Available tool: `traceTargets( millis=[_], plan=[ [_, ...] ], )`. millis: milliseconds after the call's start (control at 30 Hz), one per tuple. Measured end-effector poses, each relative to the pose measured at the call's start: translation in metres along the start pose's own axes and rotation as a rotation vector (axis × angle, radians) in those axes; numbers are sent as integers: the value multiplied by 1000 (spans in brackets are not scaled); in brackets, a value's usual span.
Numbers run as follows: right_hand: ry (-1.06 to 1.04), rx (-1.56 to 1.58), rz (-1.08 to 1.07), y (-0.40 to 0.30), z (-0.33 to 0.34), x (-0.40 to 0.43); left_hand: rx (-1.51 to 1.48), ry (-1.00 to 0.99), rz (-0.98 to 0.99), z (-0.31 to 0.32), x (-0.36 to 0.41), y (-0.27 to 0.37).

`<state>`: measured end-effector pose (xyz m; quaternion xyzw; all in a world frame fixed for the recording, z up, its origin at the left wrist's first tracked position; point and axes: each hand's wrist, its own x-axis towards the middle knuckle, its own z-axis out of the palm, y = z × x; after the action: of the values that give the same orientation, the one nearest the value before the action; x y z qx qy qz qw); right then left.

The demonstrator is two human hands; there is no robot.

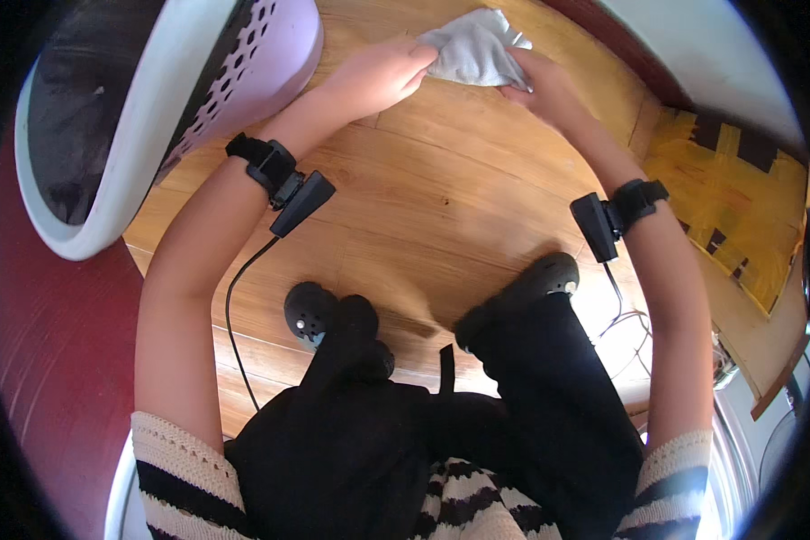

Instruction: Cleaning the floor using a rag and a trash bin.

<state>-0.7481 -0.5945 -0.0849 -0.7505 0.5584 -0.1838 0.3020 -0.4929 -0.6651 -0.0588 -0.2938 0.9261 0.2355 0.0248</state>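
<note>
A crumpled light-grey cloth (476,50) is stretched between my two hands at the top of the view, above the wooden floor. My left hand (385,74) pinches its left side between thumb and fingers. On the other side, my right hand (536,84) grips the cloth's right edge, with part of the fabric folded near the fingers. To the left of my left hand stands a light-purple plastic basket (280,74) with a white rim (118,145) and honeycomb holes. Dark fabric or lining (81,115) shows inside it.
A dark red surface (61,337) lies at the left. Cardboard with yellow tape (732,196) sits at the right, near a white wall (695,47) with a dark red base. Thin cables (631,331) run near my right forearm. My black clogs (310,314) rest on the wood-look floor (405,202).
</note>
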Motion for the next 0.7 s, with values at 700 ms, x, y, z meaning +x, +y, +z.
traceTargets(
  millis=[700],
  plan=[
    [167, 28, 104, -34, 27, -68, 114, 136, 92, 15, -38, 52]
  ],
)
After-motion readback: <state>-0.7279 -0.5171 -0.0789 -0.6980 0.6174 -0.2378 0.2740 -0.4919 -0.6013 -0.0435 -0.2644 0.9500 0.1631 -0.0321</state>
